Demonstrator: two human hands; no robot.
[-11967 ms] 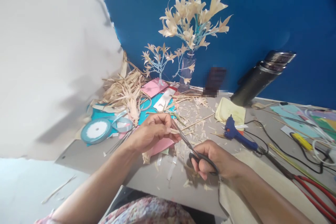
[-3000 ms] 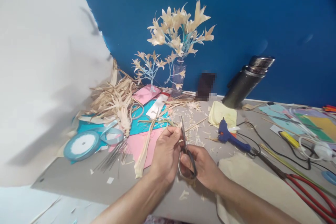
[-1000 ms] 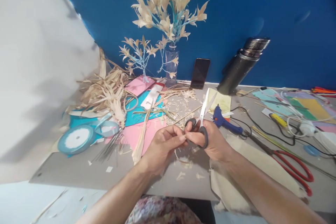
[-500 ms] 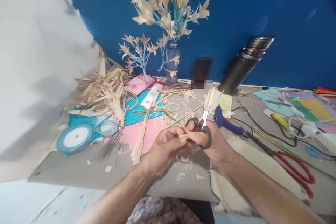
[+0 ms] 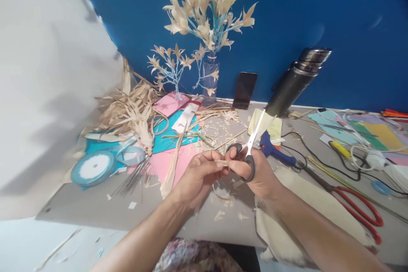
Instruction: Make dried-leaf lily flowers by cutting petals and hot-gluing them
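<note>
Close together over the table's front part, my two hands meet at a small pale strip of dried husk (image 5: 225, 163). My left hand (image 5: 199, 174) pinches it between thumb and fingers. My right hand (image 5: 263, 176) carries black-handled scissors (image 5: 253, 136) with the blades parted and pointing away from me. Its thumb and fingertip also touch the strip's right end. Part of the strip is hidden by my fingers. Small husk scraps (image 5: 219, 214) lie on the table beneath.
Left: ribbon spool (image 5: 92, 169), dried husks (image 5: 127, 104), thin wires (image 5: 134, 178). Behind: husk flowers (image 5: 207, 21) in a clear bottle (image 5: 209, 70), a phone (image 5: 245, 90), a leaning flask (image 5: 295, 80). Right: blue glue gun (image 5: 276, 151), cloth (image 5: 293, 204), red-handled shears (image 5: 360, 208), cables (image 5: 318, 153).
Both hands stay nearly in place, still holding the strip and the scissors. The background sits slightly lower and further right in view.
</note>
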